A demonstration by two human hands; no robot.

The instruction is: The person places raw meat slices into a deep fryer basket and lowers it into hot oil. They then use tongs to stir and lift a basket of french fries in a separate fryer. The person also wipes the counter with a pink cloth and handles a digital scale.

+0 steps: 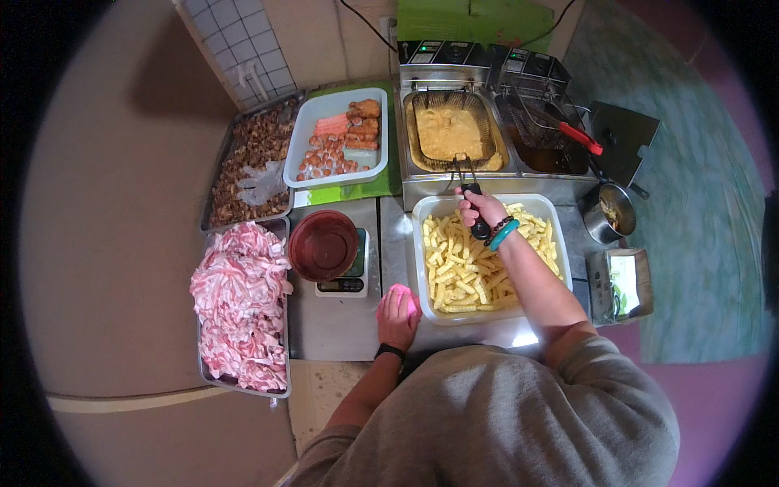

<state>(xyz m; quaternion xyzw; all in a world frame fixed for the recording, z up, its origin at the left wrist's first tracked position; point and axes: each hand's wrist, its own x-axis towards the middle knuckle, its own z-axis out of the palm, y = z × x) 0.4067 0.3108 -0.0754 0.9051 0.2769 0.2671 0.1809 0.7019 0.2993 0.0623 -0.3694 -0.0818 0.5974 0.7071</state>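
My right hand (484, 210) is wrapped around the black handle (480, 230) of a wire fry basket (487, 129). The basket sits in the left well of a twin electric deep fryer (426, 181), where pale foaming oil (450, 131) hides most of what it holds. Below that hand stands a white plastic tub (419, 255) of raw crinkle-cut fries (465, 274). My left hand (397, 322) presses a bunched pink cloth (406, 296) against the steel counter, left of the tub. Its fingers are curled over the cloth.
Left: a brown bowl (324, 245) on a digital scale (344, 287), a tray of sliced raw meat (240, 310), browned meat pieces (255, 146), a white tub (292, 146) of sausages. Right: red-handled tongs (581, 139) over the second well, a metal pot (608, 213), a cardboard box (601, 289).
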